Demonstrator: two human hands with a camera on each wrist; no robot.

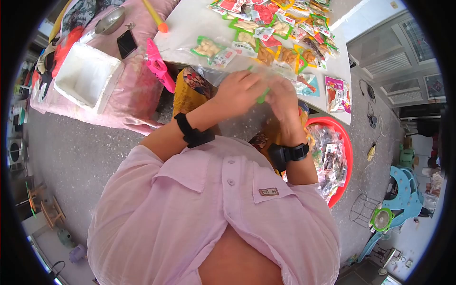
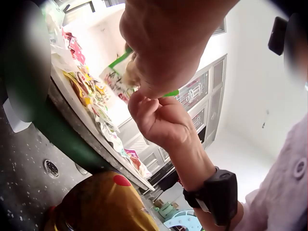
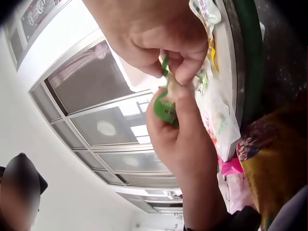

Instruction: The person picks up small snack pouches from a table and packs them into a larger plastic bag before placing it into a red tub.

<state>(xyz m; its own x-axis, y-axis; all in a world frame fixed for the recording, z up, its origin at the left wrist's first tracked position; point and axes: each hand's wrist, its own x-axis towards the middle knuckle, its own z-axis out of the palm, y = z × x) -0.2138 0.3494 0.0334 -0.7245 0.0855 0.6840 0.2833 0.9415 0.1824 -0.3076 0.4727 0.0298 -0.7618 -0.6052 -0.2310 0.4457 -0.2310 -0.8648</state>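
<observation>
Both hands meet over the near edge of the white table. In the head view, the left hand point(image 1: 242, 92) and right hand point(image 1: 283, 102) pinch a small green-edged packet point(image 1: 262, 96), blurred there. The right wrist view shows the packet's green edge point(image 3: 165, 111) held between the thumb and fingers of the left hand point(image 3: 185, 139), while the right hand point(image 3: 159, 38) pinches its upper part. Printed film of the packet point(image 2: 115, 82) shows beyond the left hand point(image 2: 163, 48) in the left wrist view, with the right hand point(image 2: 161, 120) touching below. The fingers hide most of the packet.
Many sealed food packets point(image 1: 289, 31) cover the table point(image 1: 185, 28); a green-edged one point(image 1: 207, 47) lies nearer. Right of the body is a red basin point(image 1: 348, 161) of packets. At left, a white foam box point(image 1: 88, 76), phone point(image 1: 126, 43) and metal ladle point(image 1: 110, 20) rest on pink cloth.
</observation>
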